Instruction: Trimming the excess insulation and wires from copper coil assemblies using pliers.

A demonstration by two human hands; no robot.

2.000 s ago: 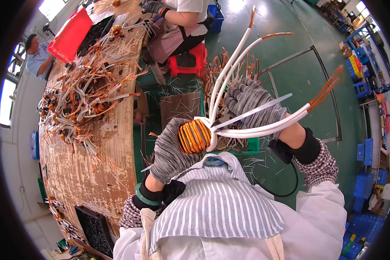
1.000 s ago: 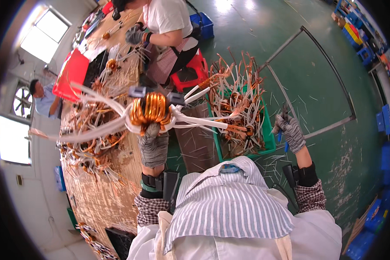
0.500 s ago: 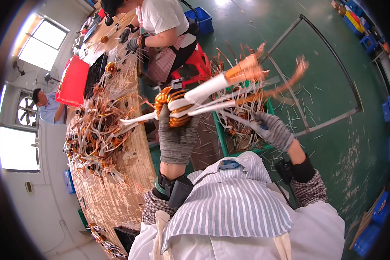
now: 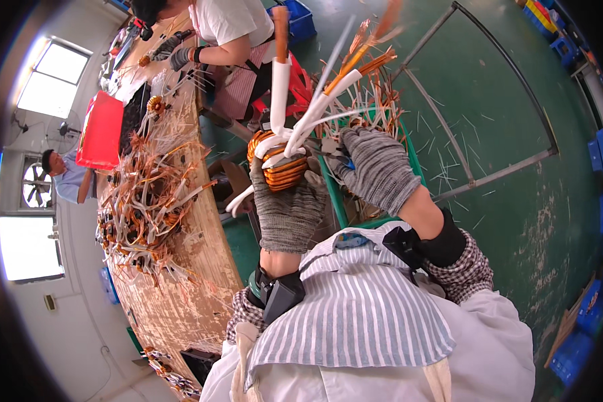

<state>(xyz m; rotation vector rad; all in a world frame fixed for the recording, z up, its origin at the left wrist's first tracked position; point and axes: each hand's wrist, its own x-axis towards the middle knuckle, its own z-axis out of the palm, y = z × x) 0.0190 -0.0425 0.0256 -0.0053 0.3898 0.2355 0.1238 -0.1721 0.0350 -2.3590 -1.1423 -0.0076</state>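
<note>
My left hand, in a grey knit glove, is closed around a copper-wound ring coil. Thick leads in white sleeves rise from the coil, with bare copper strands fanning out at their far ends. One more white lead hangs down at the left of the glove. My right hand, gloved too, is just right of the coil, its fingers curled around a small tool with a grey metal end and a bit of blue. Most of that tool is hidden by the glove.
A green crate of coils and leads stands beyond my right hand. On the wooden table at left lies a heap of coils. A co-worker works at the far table side; another person is beyond. A metal frame lies right.
The coil has turned so its leads point up and away instead of right. My right hand has moved left and up, close to the coil.
</note>
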